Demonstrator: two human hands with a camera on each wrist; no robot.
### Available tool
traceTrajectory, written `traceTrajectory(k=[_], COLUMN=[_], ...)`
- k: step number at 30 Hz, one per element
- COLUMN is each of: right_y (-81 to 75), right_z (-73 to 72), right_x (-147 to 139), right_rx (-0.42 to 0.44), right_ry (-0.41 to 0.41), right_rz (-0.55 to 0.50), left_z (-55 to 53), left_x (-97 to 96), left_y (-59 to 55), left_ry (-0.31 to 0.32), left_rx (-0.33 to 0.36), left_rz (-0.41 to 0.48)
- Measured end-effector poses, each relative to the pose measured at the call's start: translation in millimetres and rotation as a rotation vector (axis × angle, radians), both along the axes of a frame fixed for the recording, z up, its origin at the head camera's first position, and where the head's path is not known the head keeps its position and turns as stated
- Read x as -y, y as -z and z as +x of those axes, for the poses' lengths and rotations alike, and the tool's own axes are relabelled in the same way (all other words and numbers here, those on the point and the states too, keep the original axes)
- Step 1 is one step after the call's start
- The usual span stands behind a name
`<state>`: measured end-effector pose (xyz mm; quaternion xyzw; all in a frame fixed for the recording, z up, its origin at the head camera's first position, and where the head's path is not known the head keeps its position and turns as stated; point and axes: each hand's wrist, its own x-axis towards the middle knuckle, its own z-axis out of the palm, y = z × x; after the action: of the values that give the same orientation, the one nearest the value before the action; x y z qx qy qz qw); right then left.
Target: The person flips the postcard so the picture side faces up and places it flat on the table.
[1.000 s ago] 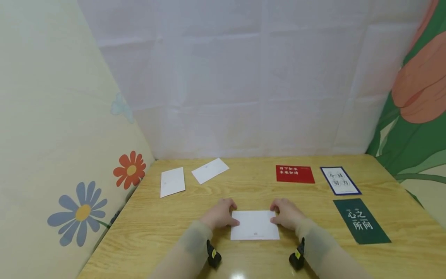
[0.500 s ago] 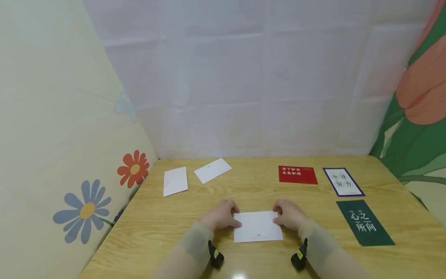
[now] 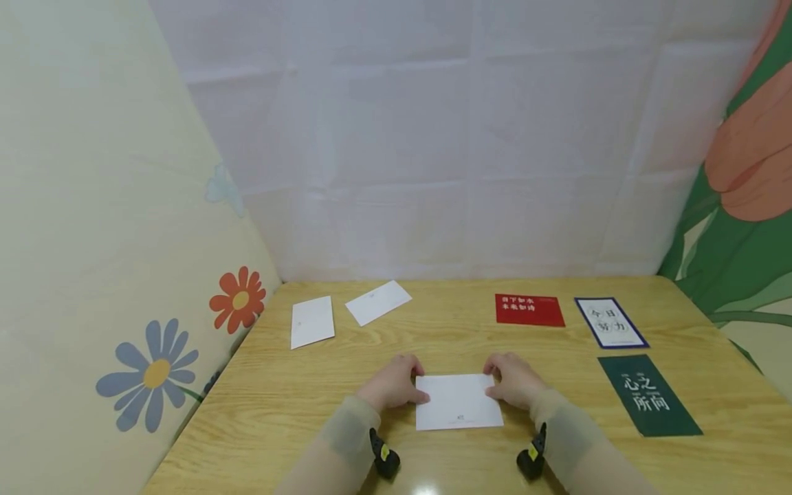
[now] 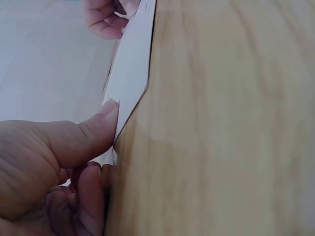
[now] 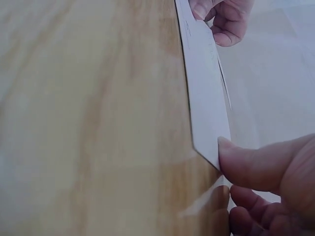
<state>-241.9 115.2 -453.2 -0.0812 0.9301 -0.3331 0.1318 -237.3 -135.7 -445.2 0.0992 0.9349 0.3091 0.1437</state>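
Observation:
A white card [image 3: 459, 405] with small print near its front edge lies on the wooden table in front of the person. My left hand [image 3: 396, 383] pinches its left edge, thumb on top and fingers curled beneath. From the other side my right hand [image 3: 512, 381] pinches the right edge in the same way. In the left wrist view, the left thumb [image 4: 88, 137] presses the card's [image 4: 130, 64] side. The right wrist view has the right thumb [image 5: 251, 162] on the opposite side of the card [image 5: 204, 83]. Fingertips under the card are partly hidden.
Two white cards, one upright [image 3: 312, 323] and one slanted [image 3: 379, 303], lie at the back left. Toward the right are a red card [image 3: 538, 315], a blue-bordered card [image 3: 612, 333] and a dark green card [image 3: 671, 416]. A white cloth [image 3: 402, 172] hangs behind the table.
The head view has shifted slightly, so everything appears a little further right. Both hands keep the same grip on the white card, with no clear movement on the table.

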Motion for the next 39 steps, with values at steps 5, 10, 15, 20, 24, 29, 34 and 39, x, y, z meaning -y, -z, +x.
traceTrajectory(k=[5, 10, 15, 20, 24, 29, 34, 39], right_y=[-0.2, 0.5, 1.3, -0.5, -1.4, -4.1, -9.7, -18.8], right_z=[0.8, 0.9, 2.0, 3.4, 3.6, 3.2, 2.5, 2.5], right_x=[1, 1, 0, 0, -1, -3, -6, -11], right_rx=[-0.01, -0.017, 0.017, 0.037, 0.028, 0.023, -0.016, -0.053], right_ry=[0.002, 0.002, 0.03, 0.054, 0.072, 0.111, 0.116, 0.113], right_rz=[0.014, -0.01, -0.067, -0.117, -0.131, -0.173, -0.206, -0.231], left_z=[1.5, 2.6, 5.0, 6.4, 6.6, 5.8, 3.9, 2.9], left_x=[-0.8, -1.4, -1.7, -2.7, -3.2, -4.3, -4.4, -5.2], left_y=[-1.4, -0.8, 1.7, 2.8, 1.5, -3.1, -7.9, -16.2], left_ry=[-0.001, -0.005, -0.004, -0.015, -0.043, -0.067, -0.09, -0.095], left_rx=[0.001, 0.003, -0.016, -0.019, -0.025, -0.051, -0.084, -0.11], left_rz=[0.014, 0.032, 0.054, 0.102, 0.123, 0.148, 0.164, 0.179])
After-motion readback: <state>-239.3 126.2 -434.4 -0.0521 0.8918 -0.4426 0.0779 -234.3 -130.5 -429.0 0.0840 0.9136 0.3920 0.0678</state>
